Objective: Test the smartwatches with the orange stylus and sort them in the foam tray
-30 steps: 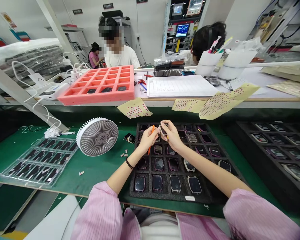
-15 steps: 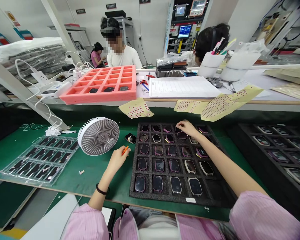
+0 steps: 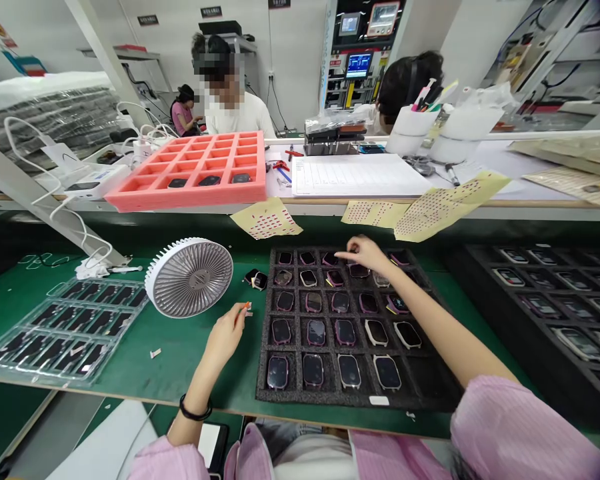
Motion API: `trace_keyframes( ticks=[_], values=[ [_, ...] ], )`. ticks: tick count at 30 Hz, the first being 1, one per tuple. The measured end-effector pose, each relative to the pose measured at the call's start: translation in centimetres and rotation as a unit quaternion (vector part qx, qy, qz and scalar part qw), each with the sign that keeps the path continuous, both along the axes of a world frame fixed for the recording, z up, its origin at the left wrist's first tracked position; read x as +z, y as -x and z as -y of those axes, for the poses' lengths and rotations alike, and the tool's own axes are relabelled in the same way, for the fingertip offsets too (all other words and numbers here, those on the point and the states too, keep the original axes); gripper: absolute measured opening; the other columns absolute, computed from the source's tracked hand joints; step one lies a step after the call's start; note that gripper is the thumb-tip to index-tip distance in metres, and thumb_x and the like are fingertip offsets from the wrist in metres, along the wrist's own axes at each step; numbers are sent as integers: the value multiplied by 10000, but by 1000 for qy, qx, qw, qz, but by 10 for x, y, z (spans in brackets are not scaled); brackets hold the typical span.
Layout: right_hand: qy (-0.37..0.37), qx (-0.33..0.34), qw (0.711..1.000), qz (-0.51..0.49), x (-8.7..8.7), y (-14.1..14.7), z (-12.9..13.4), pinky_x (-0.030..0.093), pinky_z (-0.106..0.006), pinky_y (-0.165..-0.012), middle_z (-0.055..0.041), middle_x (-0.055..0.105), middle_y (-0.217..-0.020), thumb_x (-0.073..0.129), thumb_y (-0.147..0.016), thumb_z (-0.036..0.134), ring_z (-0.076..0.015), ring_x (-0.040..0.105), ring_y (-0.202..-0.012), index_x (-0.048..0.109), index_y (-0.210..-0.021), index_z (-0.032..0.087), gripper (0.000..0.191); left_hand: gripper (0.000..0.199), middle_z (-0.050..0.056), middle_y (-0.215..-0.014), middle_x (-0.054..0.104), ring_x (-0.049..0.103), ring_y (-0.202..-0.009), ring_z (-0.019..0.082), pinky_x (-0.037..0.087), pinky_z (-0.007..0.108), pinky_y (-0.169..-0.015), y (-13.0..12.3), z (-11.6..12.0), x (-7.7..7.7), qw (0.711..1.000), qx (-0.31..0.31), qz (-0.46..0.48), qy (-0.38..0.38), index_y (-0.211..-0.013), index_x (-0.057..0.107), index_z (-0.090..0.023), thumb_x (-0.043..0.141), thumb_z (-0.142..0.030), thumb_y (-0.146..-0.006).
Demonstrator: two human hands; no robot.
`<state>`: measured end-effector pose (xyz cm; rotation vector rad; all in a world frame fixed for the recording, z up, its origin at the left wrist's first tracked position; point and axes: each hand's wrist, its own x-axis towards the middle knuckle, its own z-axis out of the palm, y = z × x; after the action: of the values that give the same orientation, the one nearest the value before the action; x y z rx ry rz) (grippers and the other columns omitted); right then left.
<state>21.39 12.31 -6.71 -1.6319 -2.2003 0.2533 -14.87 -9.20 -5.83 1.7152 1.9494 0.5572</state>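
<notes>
Black foam tray [image 3: 330,398]: compartmented, holding dark-screened square watches, some with purple frames, others with pale ones; it lies below the right fingertips and to the right of the left ones.

Right hand [image 3: 366,253]: over the tray's far rows, thumb and fingers bent, tips near a purple-framed watch [image 3: 330,259]. Whether they are apart, together or closed on something, cannot tell.

Left hand [image 3: 223,341]: thumb and forefinger pinched together on a small orange implement [image 3: 247,305], beside the tray; small white scraps [image 3: 249,313] just by the fingertips.

Step in hand, as judged: handling at a far-row compartment, the orange implement held aside. Next move calls for: a near-vertical approach or lift by the right fingers, clear of the foam walls and neighbouring watches; a steady pinch at the left.

Beyond the left fingertips: two loose watches [image 3: 255,279]. To their left: round white fan [image 3: 189,277].

Obscured: far-row compartment beneath the right hand; most of the implement, inside the left grip; part of the tray's right side, under the right forearm. Screen details: too small to read. Second black foam tray [image 3: 485,293], right of the right fingers: cut off by the frame.
</notes>
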Motion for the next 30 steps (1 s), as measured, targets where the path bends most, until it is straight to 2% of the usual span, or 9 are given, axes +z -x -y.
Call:
trace_keyframes(
  ticks=[2,5,9,14,17,20,23,26,30],
  values=[
    [10,-65,998,3,3,-24,-1,431,-358,-731,-123,617,-797,447,-890,562,-259,601,-811,597,-695,177,457,422,17,-702,610,601,-631,197,385,262,-572,1,3,1,1000,3,3,13,-1138,553,-199,261,-408,-917],
    [35,-129,991,5,-1,-49,2,443,-412,-741,-161,614,-741,531,-845,519,-316,618,-840,554,-570,178,439,442,27,-712,622,609,-653,201,408,270,-589,-1,3,-1,1000,9,24,12,-1098,586,-182,276,-437,-914],
    [54,-140,988,-35,-9,-51,5,464,-421,-765,-137,632,-713,638,-760,475,-316,632,-834,515,-561,205,357,392,82,-881,671,623,-802,205,455,290,-724,-10,0,-2,997,7,72,-41,-918,637,-167,323,-400,-891],
    [34,-120,982,-143,12,-32,21,491,-387,-685,-119,678,-807,601,-803,457,-265,646,-767,537,-925,177,312,421,-17,-630,493,474,-583,137,365,242,-585,-28,4,14,986,-24,153,-59,-1050,646,-167,346,-433,-924],
    [60,-44,966,-250,34,-6,53,495,-312,-551,-65,701,-879,522,-862,488,-202,654,-691,428,-1188,224,430,445,-56,-554,364,351,-500,102,280,222,-504,-50,6,27,963,-65,260,-41,-1058,635,-143,367,-474,-928],
    [211,119,811,-532,52,34,96,423,-241,-405,-24,677,-821,658,-792,441,-171,624,-604,494,-1149,251,437,413,-78,-519,343,288,-449,76,253,202,-465,-80,2,37,926,-116,360,-16,-943,596,-150,378,-500,-929],
    [302,146,704,-625,63,72,131,348,-188,-325,32,610,-673,712,-771,398,-106,528,-457,557,-937,230,283,375,-85,-500,364,280,-423,60,240,189,-447,-106,-3,43,906,-142,397,-14,-837,540,-167,389,-498,-930],
    [335,147,663,-653,69,94,148,320,-165,-301,70,555,-608,695,-802,374,-61,439,-374,548,-874,225,222,379,-86,-487,364,276,-413,54,239,189,-443,-118,-5,48,900,-147,409,-21,-802,535,-166,390,-489,-935],
    [338,150,657,-657,73,101,152,283,-156,-287,87,520,-577,690,-806,392,-47,407,-334,512,-819,218,249,379,-84,-480,366,277,-412,50,233,190,-436,-117,-4,53,902,-141,406,-36,-777,549,-157,411,-473,-933]
  ],
)
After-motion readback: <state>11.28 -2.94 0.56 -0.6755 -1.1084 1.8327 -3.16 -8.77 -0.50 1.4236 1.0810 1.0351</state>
